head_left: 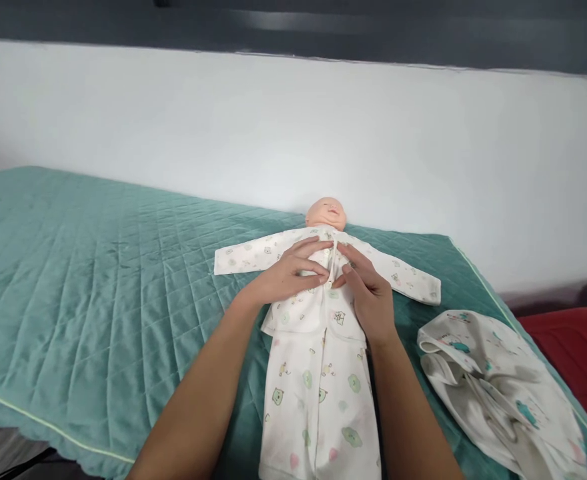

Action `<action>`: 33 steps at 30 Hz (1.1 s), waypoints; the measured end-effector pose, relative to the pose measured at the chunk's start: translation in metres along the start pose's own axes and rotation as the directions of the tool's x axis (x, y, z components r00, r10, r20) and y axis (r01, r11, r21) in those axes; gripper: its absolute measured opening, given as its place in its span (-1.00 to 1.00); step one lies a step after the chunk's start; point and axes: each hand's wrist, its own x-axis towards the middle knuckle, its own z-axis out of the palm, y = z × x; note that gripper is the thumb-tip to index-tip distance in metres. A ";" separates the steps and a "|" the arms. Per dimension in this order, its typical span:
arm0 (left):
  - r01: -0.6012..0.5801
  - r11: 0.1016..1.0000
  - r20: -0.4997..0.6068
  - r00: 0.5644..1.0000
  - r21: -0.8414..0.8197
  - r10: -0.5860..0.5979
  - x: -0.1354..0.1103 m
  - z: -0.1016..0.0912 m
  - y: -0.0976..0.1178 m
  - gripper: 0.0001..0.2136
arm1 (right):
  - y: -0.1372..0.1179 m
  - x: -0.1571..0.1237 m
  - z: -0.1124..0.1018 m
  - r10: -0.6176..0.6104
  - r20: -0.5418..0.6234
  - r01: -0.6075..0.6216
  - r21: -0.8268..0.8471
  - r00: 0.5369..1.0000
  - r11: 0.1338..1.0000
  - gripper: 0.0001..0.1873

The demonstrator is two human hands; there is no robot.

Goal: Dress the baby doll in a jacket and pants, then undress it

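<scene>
A baby doll (326, 213) lies on its back on the teal quilted bed cover (98, 267), head towards the wall. It wears a white printed top (253, 253) with sleeves spread out and matching trousers (318, 400). My left hand (288, 273) rests on the doll's chest, fingers pinching the left edge of the top's front opening. My right hand (368, 287) lies on the other side, its fingers pinching the right edge at the same spot. Both hands meet at the middle of the chest.
A crumpled white printed garment (498, 387) lies on the cover to the right of the doll. Beyond the bed's right edge is something red (568, 353). A white wall (293, 133) runs right behind the bed.
</scene>
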 end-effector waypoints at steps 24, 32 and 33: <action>0.019 1.000 -0.041 0.999 -0.020 -0.020 0.000 0.005 0.005 -0.95 | -0.005 -0.002 0.002 -0.060 0.023 0.062 -0.097 0.998 0.993 -0.67; -0.011 0.990 -0.176 0.984 0.143 0.037 0.005 0.019 0.008 -0.94 | -0.002 0.000 0.004 -0.032 -0.071 0.026 -0.090 0.997 0.996 -0.70; -0.018 0.986 -0.183 0.982 0.167 0.048 0.006 0.020 0.008 -0.94 | -0.001 0.001 0.005 -0.032 -0.082 0.025 -0.087 0.996 0.996 -0.71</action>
